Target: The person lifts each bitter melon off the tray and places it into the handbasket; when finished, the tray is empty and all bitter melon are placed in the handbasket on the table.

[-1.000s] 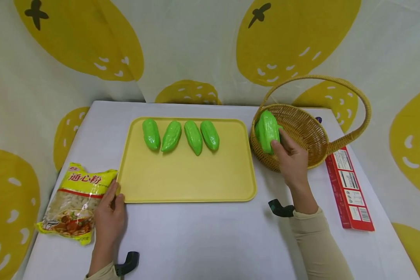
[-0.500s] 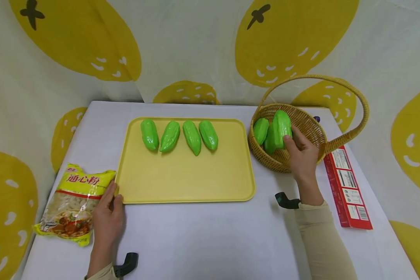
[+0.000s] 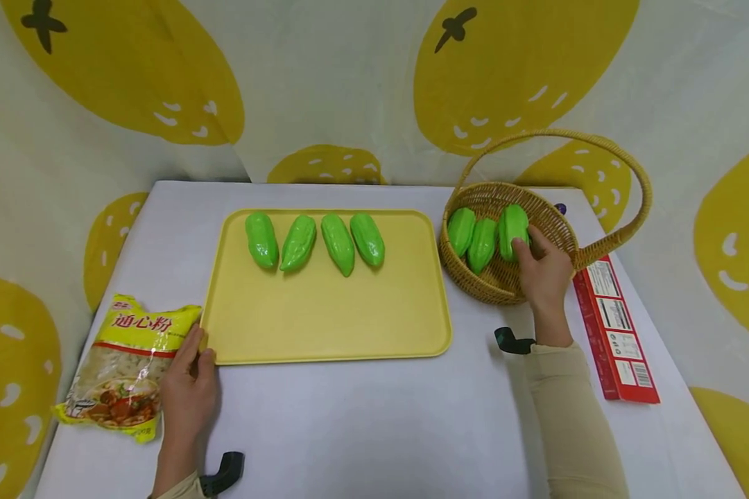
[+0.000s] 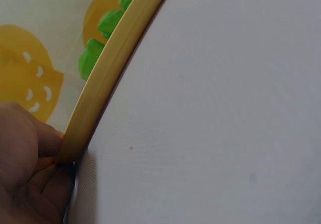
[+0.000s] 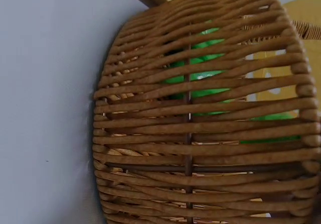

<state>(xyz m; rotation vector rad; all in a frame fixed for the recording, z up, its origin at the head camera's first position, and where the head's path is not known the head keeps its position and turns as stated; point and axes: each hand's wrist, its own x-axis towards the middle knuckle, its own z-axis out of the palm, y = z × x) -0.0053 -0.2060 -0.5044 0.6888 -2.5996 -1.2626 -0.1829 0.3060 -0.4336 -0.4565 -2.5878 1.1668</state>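
My right hand (image 3: 544, 274) reaches over the front rim of the wicker basket (image 3: 483, 287) and grips a ridged green star fruit (image 3: 513, 229) between thumb and fingers. Two more star fruits (image 3: 482, 244) lie in the basket to its left. In the right wrist view the basket's woven side (image 5: 210, 133) covers most of the picture, with green showing through the gaps; the hand is hidden there. My left hand (image 3: 187, 391) holds the front left corner of the yellow tray (image 3: 324, 319), thumb and fingers at its rim (image 4: 108, 71). Several star fruits (image 3: 337, 242) lie in a row along the tray's back.
A bag of pasta (image 3: 127, 367) lies left of the tray, right beside the left hand. A long red box (image 3: 618, 333) lies right of the basket, whose tall handle (image 3: 630, 215) arches over to the right. A small purple thing (image 3: 560, 208) shows behind the basket.
My right hand has carried the star fruit rightward across the basket and lowered it in, uncovering two others to its left. The left hand stays at the tray's corner.
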